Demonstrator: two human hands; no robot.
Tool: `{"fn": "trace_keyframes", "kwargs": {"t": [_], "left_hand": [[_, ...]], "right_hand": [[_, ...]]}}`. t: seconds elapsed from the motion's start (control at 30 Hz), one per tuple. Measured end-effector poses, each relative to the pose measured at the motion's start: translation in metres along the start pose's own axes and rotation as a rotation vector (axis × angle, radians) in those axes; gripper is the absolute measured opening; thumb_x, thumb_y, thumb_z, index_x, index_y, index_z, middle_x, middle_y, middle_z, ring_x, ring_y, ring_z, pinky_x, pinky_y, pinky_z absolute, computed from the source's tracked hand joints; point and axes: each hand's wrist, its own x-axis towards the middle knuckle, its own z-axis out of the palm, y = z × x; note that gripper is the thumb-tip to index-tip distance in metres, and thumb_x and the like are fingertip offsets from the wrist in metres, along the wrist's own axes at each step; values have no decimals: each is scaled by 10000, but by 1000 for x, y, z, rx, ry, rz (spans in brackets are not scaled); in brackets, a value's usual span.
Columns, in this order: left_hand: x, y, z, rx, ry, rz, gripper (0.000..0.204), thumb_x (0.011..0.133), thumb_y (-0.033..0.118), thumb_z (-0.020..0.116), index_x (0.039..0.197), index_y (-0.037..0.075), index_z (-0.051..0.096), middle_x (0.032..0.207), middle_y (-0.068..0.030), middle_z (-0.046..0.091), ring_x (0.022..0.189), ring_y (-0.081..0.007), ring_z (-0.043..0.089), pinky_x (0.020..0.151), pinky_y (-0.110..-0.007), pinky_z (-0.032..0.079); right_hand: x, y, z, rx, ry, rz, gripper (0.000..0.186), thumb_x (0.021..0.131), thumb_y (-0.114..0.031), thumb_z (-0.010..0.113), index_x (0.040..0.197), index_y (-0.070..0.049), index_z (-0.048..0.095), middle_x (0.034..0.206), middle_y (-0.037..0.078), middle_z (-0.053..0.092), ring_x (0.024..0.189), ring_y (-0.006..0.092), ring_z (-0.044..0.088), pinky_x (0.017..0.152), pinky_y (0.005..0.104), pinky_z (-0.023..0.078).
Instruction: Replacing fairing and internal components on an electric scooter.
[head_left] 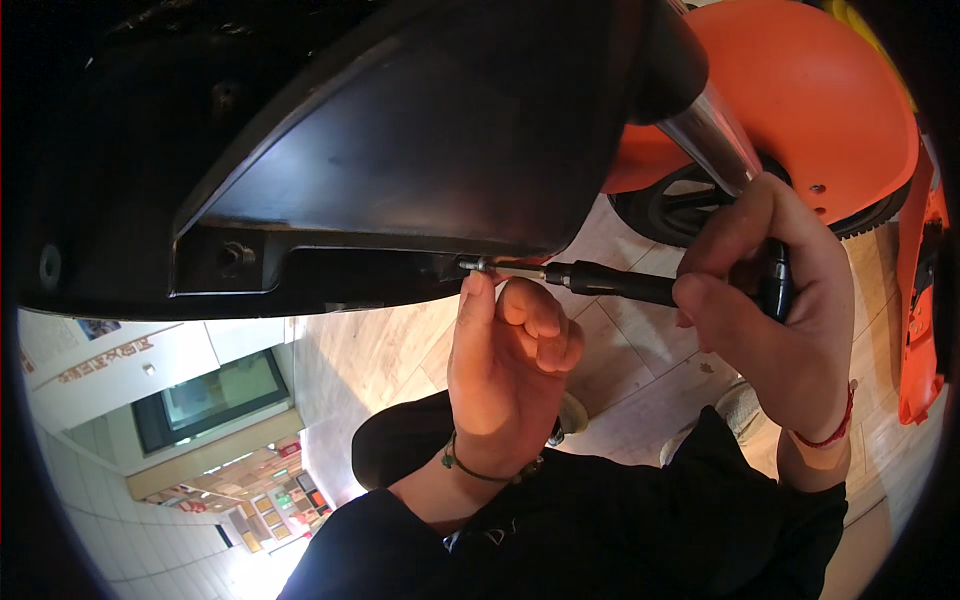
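Right hand [765, 295]: closed about the rear of a black screwdriver [615, 282], thumb and fingers clamped on it; a glossy black piece [777, 285] shows within the curl of the fingers, and whether it joins the tool cannot be told; the shank runs roughly level to the left, its tip meeting a small metal fastener [478, 265]. The fastener is at the lower edge of a large black panel [420, 150]; depth of seating cannot be told. Left hand [515, 360]: raised from below, palm partly visible, remaining fingers curled; the thumb tip touches the fastener's underside, the forefinger close by; whether the two clamp it or merely steady it cannot be told.

Surroundings: a recess with a hole [236, 257] lies in the panel, left of the fastener; a shiny metal tube [712, 135] passes behind the right hand at upper right; beyond it are an orange fender [810, 90] and a black wheel [675, 208]; a long orange part [918, 300] stands at far right, over wood-look flooring [385, 350].
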Motion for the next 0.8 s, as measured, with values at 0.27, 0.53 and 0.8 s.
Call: {"fn": "trace_keyframes", "kwargs": {"t": [0.27, 0.53, 0.8], "left_hand": [[-3, 10, -19, 148, -71, 5, 425, 955, 386, 275, 1136, 63, 484, 911, -50, 565, 674, -148, 495, 656, -298, 388], [-1, 13, -10, -127, -59, -104, 486, 942, 456, 320, 1112, 47, 520, 803, 32, 544, 514, -37, 344, 498, -176, 294], [9, 10, -4, -88, -72, -69, 471, 941, 483, 213, 885, 117, 503, 594, 14, 367, 466, -108, 305, 497, -245, 263]], "right_hand": [[0, 9, -1, 45, 5, -30, 155, 733, 53, 573, 757, -25, 442, 655, 59, 542, 505, 52, 479, 461, 159, 366], [-1, 10, -2, 50, -9, -77, 159, 736, 36, 582, 762, -20, 436, 659, 77, 547, 509, 58, 483, 468, 161, 370], [-1, 11, -4, 47, -48, -74, 151, 723, 25, 577, 758, -24, 438, 657, 76, 546, 547, 75, 482, 525, 188, 369]]}}
